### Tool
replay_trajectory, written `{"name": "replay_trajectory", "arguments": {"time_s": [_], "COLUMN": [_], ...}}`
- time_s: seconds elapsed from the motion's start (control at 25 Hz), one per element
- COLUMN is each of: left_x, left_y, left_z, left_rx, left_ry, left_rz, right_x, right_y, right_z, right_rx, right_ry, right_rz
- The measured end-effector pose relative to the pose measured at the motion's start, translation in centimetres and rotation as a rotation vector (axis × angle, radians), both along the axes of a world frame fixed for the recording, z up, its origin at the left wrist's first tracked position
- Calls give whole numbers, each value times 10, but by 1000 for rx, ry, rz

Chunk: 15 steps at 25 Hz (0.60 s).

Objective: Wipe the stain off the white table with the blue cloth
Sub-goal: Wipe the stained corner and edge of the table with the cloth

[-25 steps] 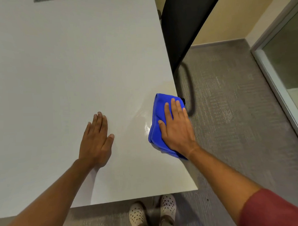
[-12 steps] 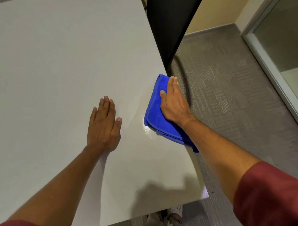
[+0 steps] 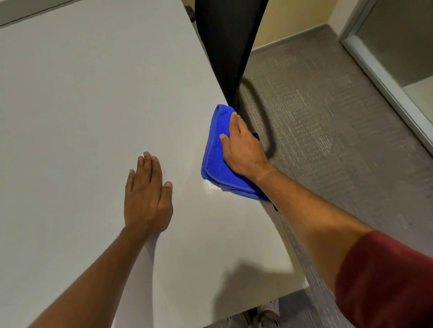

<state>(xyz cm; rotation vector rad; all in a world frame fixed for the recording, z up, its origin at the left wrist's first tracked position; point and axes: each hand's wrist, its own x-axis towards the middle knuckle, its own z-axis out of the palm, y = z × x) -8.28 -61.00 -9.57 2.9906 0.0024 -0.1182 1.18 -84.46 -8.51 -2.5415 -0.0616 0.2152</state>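
Head view: right hand (image 3: 244,153) flat, pressing blue cloth (image 3: 214,159) at table (image 3: 85,94) right edge; left hand (image 3: 145,198) flat.

Black chair (image 3: 227,45) crowds table edge (image 3: 206,56)

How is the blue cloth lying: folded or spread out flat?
Folded: the blue cloth shows stacked layered edges at its near end, under the right hand.
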Motion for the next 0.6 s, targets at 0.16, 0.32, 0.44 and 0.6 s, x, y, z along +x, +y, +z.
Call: {"name": "replay_trajectory", "arguments": {"time_s": [0.16,0.32,0.44,0.6], "left_x": [3,0,1,3], "left_y": [-1,-6,-7,-5], "left_z": [3,9,9,7], "left_rx": [24,25,33,41], "left_ry": [9,45,52,41], "left_rz": [-1,-3,1,-13], "right_x": [4,-45,-45,0], "right_y": [8,4,2,14], "right_z": [4,3,2,4], "right_rx": [-39,-117,-100,-118], "right_ry": [5,-22,1,-5], "right_rz": [-27,-68,-92,-136]}}
